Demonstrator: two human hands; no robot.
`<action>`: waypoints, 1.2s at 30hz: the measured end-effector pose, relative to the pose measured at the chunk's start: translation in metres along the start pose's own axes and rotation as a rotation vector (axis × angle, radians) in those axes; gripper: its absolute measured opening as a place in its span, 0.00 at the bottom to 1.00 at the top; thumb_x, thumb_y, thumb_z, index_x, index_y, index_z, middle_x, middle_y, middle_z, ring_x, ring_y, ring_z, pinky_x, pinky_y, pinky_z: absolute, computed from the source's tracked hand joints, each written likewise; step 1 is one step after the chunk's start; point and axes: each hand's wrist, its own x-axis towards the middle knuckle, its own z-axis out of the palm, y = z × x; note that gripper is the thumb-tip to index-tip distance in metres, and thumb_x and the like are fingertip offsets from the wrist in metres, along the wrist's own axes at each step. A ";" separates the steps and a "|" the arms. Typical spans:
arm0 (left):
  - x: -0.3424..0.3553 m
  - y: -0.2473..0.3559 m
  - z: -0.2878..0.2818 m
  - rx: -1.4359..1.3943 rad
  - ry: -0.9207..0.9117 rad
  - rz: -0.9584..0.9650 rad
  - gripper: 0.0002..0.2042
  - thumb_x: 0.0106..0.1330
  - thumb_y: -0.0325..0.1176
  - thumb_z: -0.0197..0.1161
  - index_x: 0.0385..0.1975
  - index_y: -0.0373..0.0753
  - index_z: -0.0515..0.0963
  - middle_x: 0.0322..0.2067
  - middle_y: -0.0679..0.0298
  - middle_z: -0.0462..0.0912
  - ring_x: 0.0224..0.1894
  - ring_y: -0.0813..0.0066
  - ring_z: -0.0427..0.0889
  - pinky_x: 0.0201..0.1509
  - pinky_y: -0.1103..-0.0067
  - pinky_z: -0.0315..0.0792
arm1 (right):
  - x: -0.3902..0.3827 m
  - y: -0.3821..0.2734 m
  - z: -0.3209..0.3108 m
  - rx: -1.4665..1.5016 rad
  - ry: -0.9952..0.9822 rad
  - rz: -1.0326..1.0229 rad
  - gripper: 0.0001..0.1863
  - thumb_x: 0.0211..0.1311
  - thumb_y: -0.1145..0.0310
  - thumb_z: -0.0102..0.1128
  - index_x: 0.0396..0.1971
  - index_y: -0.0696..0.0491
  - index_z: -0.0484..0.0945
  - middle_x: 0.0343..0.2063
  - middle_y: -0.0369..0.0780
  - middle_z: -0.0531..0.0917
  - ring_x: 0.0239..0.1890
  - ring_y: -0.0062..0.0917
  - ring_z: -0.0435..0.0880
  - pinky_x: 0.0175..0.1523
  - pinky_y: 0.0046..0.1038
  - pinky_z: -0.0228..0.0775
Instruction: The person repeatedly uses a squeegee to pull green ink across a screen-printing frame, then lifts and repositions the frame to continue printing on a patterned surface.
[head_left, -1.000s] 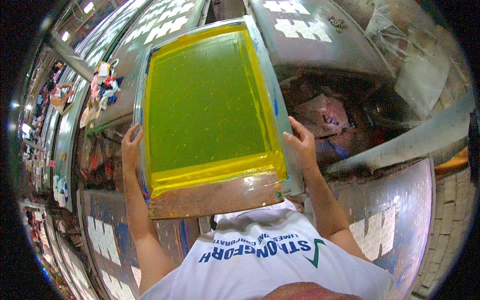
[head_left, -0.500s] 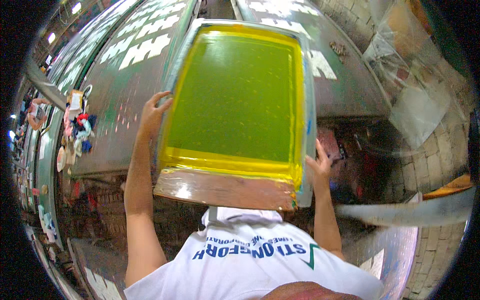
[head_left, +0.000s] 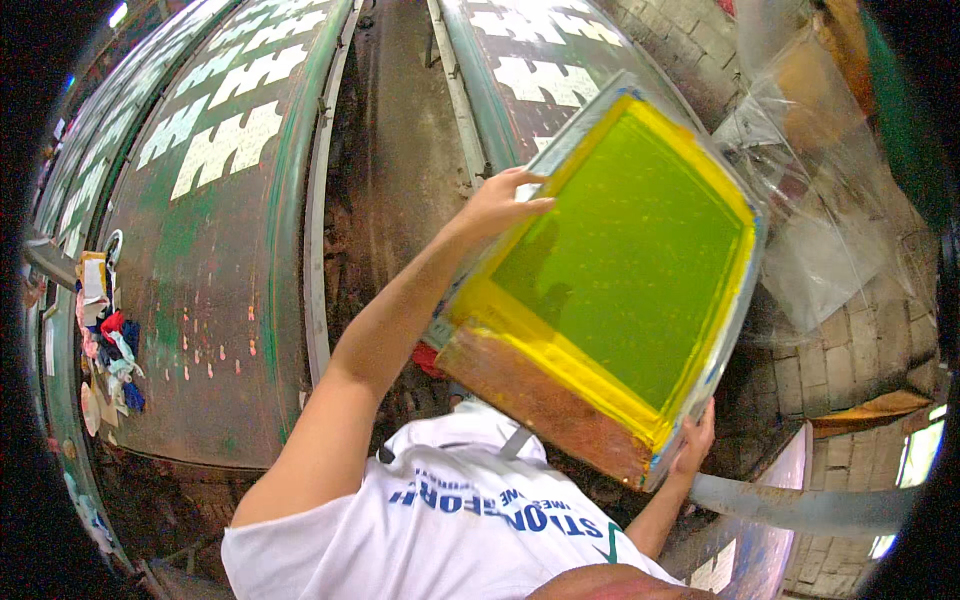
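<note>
Swung the green framed screen (head_left: 630, 265) over to the right and tipped it pretty slanted, versus nearly straight half a second earlier. Had fingers gripping its edges, left hand (head_left: 503, 205) on the left side, right hand (head_left: 692, 442) by the lower right corner. Saw a long stained table (head_left: 230, 300) with a cloth pile (head_left: 120, 352), plus clear plastic (head_left: 820, 250) near grey brickwork (head_left: 850, 365).

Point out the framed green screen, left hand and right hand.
Framed green screen (head_left: 630, 255), head view: middle of the green panel.
Left hand (head_left: 495, 206), head view: back of the hand.
Right hand (head_left: 692, 446), head view: middle of the hand.
</note>
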 end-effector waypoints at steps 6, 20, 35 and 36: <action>0.118 0.003 0.022 -0.081 -0.098 -0.001 0.32 0.63 0.58 0.73 0.61 0.42 0.83 0.70 0.43 0.73 0.73 0.52 0.72 0.76 0.67 0.64 | 0.043 -0.028 0.007 -0.116 0.080 -0.111 0.43 0.65 0.69 0.63 0.78 0.66 0.56 0.73 0.48 0.68 0.71 0.36 0.70 0.76 0.35 0.57; 0.366 -0.147 -0.042 -0.204 -0.387 0.142 0.30 0.64 0.58 0.71 0.60 0.44 0.84 0.72 0.35 0.66 0.78 0.46 0.63 0.78 0.63 0.61 | 0.131 -0.035 0.252 0.014 0.325 -0.084 0.44 0.67 0.71 0.63 0.79 0.66 0.53 0.73 0.51 0.68 0.70 0.38 0.72 0.75 0.37 0.61; 0.574 -0.341 -0.201 -0.215 -0.330 0.117 0.33 0.66 0.60 0.69 0.63 0.43 0.82 0.73 0.31 0.63 0.75 0.42 0.67 0.73 0.61 0.67 | 0.314 -0.072 0.531 -0.077 0.442 -0.058 0.41 0.66 0.70 0.61 0.76 0.68 0.58 0.73 0.53 0.69 0.72 0.38 0.72 0.75 0.36 0.62; 0.593 -0.353 -0.203 -0.216 -0.321 0.130 0.33 0.66 0.60 0.69 0.63 0.43 0.82 0.73 0.30 0.62 0.74 0.42 0.69 0.71 0.61 0.69 | 0.330 -0.071 0.546 -0.072 0.443 -0.054 0.41 0.66 0.70 0.61 0.76 0.68 0.58 0.73 0.53 0.69 0.71 0.38 0.72 0.75 0.36 0.62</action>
